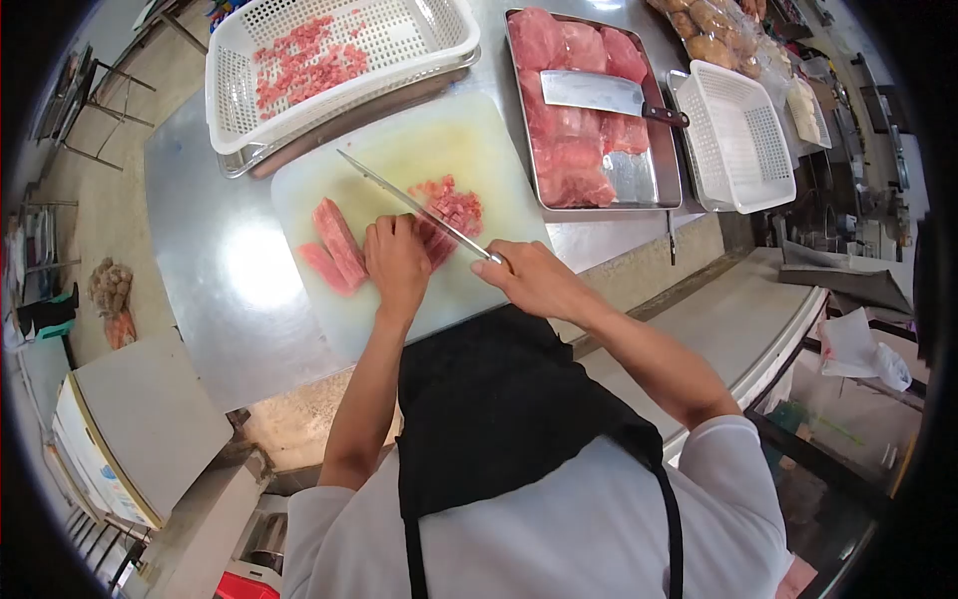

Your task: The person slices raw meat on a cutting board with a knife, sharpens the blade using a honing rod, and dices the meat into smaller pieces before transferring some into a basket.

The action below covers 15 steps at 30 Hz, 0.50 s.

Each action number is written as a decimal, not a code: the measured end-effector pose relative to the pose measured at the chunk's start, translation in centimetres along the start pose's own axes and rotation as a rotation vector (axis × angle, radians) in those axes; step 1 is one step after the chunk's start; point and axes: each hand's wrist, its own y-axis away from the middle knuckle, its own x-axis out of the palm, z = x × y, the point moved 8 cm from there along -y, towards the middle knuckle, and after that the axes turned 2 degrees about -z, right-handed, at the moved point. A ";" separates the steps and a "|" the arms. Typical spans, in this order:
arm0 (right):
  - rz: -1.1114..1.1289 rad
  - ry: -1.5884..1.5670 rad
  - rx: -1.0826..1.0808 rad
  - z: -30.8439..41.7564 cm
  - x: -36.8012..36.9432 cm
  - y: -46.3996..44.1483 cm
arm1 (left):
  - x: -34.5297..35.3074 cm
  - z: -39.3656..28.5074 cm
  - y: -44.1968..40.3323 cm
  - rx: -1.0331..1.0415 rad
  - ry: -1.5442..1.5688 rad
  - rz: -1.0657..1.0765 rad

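My right hand (534, 280) is closed round the handle of a long, narrow knife (384, 184), whose blade points up and to the left over the cutting board (479, 130). Under that blade, strips of raw meat (439, 248) lie on the board, and my left hand (396, 262) presses on them with curled fingers. Small diced meat (456, 207) is heaped just beyond the blade. To the left of my left hand rest two thicker pieces of raw meat (339, 245). My fingers partly hide the strips.
A white perforated basket (225, 105) with diced meat stands at the back left. On the right, a metal tray (654, 178) holds large meat chunks with a cleaver (594, 91) lying across them. Beside it is another white basket (738, 140), with bagged potatoes (709, 35) behind.
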 end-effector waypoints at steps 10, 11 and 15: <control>-0.041 -0.044 -0.019 -0.8 2.3 -3.1 | -0.1 0.0 0.4 0.050 0.051 -0.126; -0.013 -0.038 0.003 -0.1 1.6 -2.3 | 0.0 -0.1 0.1 0.049 0.062 -0.131; 0.057 -0.066 0.071 -0.6 2.3 -0.5 | 0.1 0.2 0.4 0.044 0.061 -0.125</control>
